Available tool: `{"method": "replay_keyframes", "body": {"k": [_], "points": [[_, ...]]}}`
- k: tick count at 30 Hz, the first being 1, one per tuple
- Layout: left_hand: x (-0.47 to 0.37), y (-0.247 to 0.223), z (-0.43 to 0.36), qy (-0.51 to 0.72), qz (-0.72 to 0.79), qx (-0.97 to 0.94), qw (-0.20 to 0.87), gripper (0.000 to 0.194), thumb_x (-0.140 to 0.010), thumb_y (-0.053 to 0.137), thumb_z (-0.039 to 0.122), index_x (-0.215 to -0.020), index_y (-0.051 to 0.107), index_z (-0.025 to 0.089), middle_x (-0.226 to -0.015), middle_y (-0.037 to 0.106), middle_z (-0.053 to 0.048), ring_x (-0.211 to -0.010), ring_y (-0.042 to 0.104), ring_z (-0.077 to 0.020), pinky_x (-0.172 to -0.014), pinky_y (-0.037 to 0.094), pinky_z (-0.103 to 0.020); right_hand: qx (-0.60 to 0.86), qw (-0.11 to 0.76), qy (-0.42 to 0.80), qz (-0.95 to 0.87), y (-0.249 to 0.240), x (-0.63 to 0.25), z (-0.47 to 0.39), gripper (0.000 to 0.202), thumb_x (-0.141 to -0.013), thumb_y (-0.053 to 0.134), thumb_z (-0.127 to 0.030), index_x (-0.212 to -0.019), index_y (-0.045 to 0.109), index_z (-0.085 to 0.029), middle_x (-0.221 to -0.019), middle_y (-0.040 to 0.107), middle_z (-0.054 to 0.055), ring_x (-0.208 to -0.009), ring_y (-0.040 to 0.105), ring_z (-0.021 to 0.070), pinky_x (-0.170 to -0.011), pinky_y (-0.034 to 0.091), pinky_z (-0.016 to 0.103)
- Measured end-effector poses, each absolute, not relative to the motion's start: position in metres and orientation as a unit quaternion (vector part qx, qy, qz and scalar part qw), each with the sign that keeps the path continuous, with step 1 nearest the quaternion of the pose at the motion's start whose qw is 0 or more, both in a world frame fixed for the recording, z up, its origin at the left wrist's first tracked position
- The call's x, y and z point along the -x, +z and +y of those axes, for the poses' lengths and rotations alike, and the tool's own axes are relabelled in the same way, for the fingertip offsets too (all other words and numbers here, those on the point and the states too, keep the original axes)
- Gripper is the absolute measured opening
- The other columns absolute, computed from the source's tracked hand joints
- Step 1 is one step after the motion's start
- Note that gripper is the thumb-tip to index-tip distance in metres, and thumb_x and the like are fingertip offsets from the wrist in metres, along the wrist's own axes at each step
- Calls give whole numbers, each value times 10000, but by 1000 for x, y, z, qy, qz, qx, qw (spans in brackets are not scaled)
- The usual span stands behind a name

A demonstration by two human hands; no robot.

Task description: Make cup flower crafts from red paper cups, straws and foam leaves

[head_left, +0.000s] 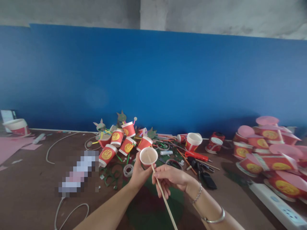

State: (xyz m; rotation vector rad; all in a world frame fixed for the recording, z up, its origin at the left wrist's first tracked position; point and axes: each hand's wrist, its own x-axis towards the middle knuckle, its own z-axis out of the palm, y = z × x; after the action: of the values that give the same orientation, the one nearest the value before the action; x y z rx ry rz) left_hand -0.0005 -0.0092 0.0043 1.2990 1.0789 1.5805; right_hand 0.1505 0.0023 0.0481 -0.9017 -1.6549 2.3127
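In the head view, my left hand (139,175) is wrapped round a paper cup (148,156) near the middle, its open mouth turned toward me. My right hand (166,179) grips a thin pale wooden stick (165,201) between thumb and fingers. The stick slants from the lower right up to the cup, and its upper end reaches over the rim into the mouth. Just behind my left hand lie several red cups with yellow emblems (115,137), some with paper animal heads (100,125).
A red glue gun (196,156), black scissors (206,166) and a tape roll (128,170) lie around. At right are stacked red cups with pink discs (285,153) and a white power strip (275,204). A cable (59,209) runs at left, near pink paper (11,147). Behind stands a blue panel (153,76).
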Motion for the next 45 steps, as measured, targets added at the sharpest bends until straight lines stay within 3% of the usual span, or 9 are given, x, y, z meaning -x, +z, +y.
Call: {"method": "replay_keyframes", "body": {"k": [35, 45], "points": [[-2, 5, -10, 626, 438, -501, 406, 536, -617, 714, 269, -1088, 468, 195, -1015, 608, -52, -889, 588, -178, -769, 461, -281, 285, 68, 785, -547, 49, -150, 4, 290, -776, 527, -399, -777, 555, -110, -617, 686, 58, -414, 599, 103, -363, 405, 158], [-3, 15, -12, 621, 423, -482, 450, 516, -581, 726, 296, -1032, 498, 194, -885, 615, -26, -767, 586, -152, -701, 480, -265, 305, 89, 780, -539, 48, -147, 1, 306, -769, 527, -412, -765, 562, -108, -574, 675, 47, -382, 580, 99, -351, 387, 162]]}}
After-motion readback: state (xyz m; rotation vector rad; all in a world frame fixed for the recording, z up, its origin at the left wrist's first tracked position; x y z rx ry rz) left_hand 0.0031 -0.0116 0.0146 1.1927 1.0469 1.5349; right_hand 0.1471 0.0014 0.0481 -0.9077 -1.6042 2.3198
